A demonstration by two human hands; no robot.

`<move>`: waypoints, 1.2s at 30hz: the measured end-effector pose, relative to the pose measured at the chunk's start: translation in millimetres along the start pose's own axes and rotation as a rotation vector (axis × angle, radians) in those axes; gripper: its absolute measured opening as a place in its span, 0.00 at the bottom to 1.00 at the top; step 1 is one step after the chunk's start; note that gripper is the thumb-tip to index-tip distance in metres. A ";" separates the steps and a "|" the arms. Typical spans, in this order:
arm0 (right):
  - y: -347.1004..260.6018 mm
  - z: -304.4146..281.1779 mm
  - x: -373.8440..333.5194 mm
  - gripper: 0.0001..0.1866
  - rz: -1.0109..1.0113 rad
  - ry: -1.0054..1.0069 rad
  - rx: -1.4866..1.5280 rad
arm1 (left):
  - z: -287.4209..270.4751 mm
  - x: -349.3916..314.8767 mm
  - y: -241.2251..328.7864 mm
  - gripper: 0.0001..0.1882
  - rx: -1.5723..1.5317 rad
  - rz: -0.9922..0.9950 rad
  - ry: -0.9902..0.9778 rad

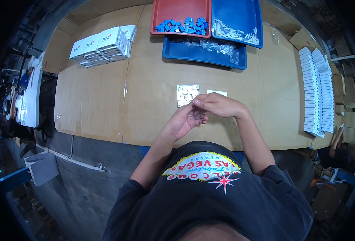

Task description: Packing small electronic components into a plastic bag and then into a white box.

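Observation:
My two hands meet just in front of my body, over the near part of the cardboard-covered table. My left hand [182, 121] is turned palm up with its fingers curled. A small greyish, see-through piece [194, 117] shows at its fingers, too small to name. From the right, my right hand [222, 105] reaches over with fingertips pinched against the left fingers; what they grip is hidden. Right behind the hands lies a square white plastic plate [188, 93] with cut-outs. A flat white piece [217, 92] is partly covered by my right hand.
Stacked white boxes [101, 45] stand at the far left. At the back are a red tray [181, 8] of blue parts, a blue tray [237, 10] of white plastic pieces and a lower blue tray [201, 58] with clear bags. Rows of white pieces [316, 92] line the right edge.

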State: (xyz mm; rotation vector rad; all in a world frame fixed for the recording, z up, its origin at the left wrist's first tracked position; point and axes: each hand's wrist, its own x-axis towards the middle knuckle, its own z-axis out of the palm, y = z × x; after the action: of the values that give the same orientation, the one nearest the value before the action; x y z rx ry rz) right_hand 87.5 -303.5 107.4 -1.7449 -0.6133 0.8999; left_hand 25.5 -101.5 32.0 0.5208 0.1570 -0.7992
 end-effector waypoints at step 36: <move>88.5 -274.8 15.2 0.06 -0.051 1.367 -0.865 | 2.0 -15.6 4.5 0.31 -0.024 -0.062 0.014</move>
State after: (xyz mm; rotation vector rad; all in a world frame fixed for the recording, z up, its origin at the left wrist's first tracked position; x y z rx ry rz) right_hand 317.2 -475.3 71.0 -2.5296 -0.0609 -0.8108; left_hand 17.8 -89.9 40.6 0.5011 0.1960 -0.8538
